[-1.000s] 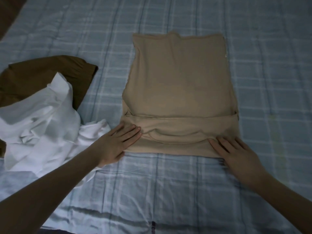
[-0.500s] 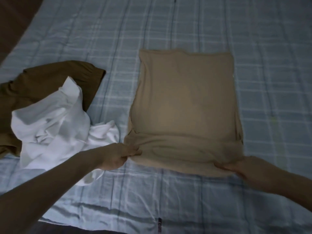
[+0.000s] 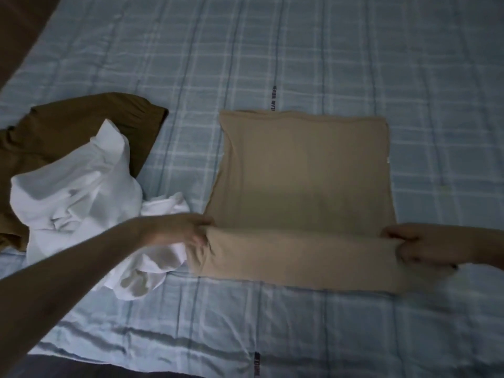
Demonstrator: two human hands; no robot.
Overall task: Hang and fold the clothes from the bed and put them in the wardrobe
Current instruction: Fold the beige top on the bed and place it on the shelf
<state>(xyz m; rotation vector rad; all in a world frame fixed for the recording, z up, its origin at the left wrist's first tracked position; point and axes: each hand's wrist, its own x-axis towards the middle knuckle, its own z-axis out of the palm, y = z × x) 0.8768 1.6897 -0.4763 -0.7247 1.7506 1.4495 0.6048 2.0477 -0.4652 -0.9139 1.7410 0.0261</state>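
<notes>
On the bed (image 3: 313, 50), both hands pinch the beige garment's (image 3: 302, 175) near edge.

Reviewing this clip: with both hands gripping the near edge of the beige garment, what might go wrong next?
The left hand lies right against the white garment, so it may get dragged into the fold. The right hand grips the beige garment lower than the left, so the fold may land crooked.

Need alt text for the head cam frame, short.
Two bare hands grip the near end of a tan garment on a blue plaid bedsheet, left hand and right hand at opposite corners of the partly folded hem. To the left lie a crumpled white garment and, under it, a brown garment.
</notes>
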